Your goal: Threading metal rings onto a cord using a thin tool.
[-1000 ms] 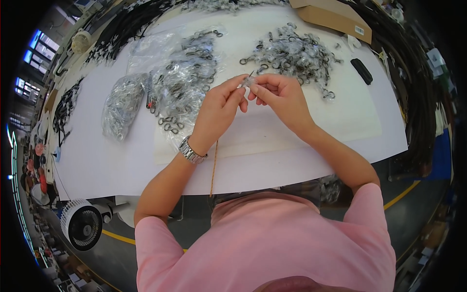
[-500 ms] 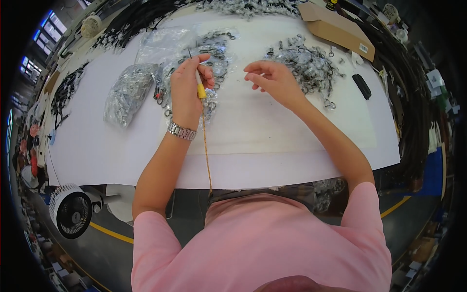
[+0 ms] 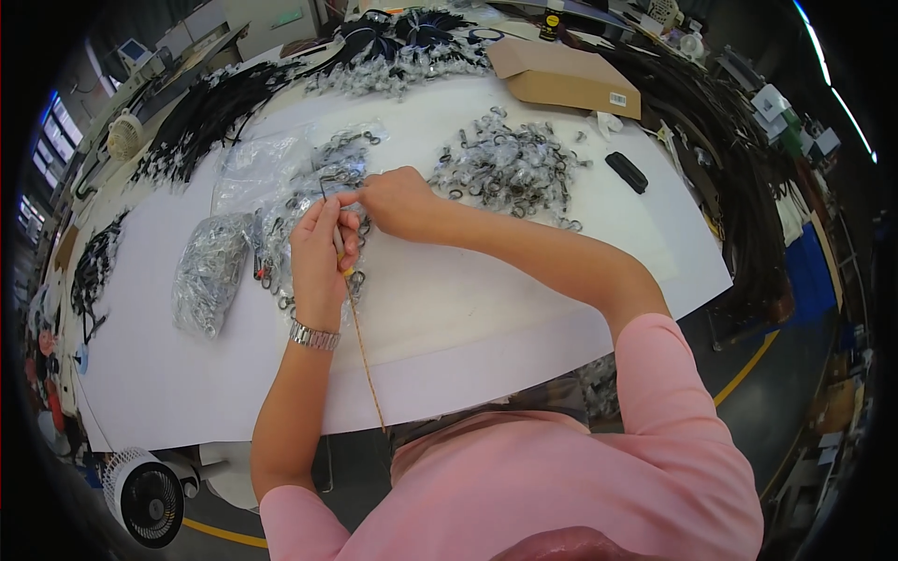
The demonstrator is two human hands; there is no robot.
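My left hand (image 3: 321,248), with a metal watch on its wrist, is closed around a slim pen-like tool (image 3: 339,241). The tool has a thin dark tip, a pale shaft and a yellow end, from which an orange-flecked cord (image 3: 367,360) runs down to the table's front edge. Right beside it my right hand (image 3: 400,204) is closed, its fingers pinched close to the tool's tip; what they hold is hidden. Behind and around my hands lies a pile of small metal hooks in clear plastic (image 3: 339,161). A second pile of wrapped hooks (image 3: 510,173) lies to the right.
A filled clear plastic bag (image 3: 211,271) lies left of my left hand. Bundles of black straps (image 3: 210,117) spread at the back left. A cardboard box (image 3: 571,84) and a black oblong case (image 3: 627,173) lie at the right. A fan (image 3: 150,500) stands below the table's left front.
My right hand has moved left and now meets my left hand near the tool's tip; its fingers have closed. The whole view has shifted and turned.
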